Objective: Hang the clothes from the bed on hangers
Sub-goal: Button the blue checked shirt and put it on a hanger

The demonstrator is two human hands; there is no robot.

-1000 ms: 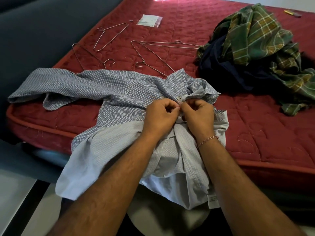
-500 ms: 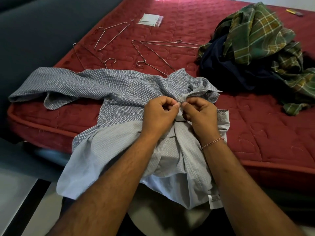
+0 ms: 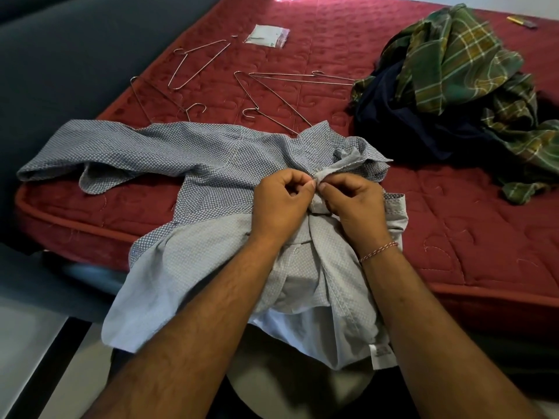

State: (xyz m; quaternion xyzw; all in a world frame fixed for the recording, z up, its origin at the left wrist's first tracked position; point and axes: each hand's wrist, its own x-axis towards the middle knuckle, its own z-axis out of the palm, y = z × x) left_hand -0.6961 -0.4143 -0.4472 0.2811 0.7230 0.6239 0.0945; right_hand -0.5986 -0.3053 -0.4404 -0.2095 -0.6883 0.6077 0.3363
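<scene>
A blue-grey dotted shirt [image 3: 211,158] lies across the near edge of the red mattress [image 3: 453,237], its lower half hanging over the side. My left hand [image 3: 281,204] and my right hand [image 3: 354,204] meet at the shirt's front just below the collar, both pinching the fabric with fingertips touching. Several thin wire hangers [image 3: 272,95] lie on the mattress beyond the shirt; one runs under the collar. A heap of clothes sits at the right: a green plaid garment [image 3: 459,55] on top of a dark navy one [image 3: 402,122].
A small clear plastic packet [image 3: 266,36] lies at the far middle of the mattress. A small yellow object [image 3: 520,21] sits at the far right edge. A dark grey surface [image 3: 75,55] borders the bed on the left. Pale floor shows at the lower left.
My hands have stayed at the same spot below the collar, with only small finger movements. The shirt, hangers and clothes heap have not moved.
</scene>
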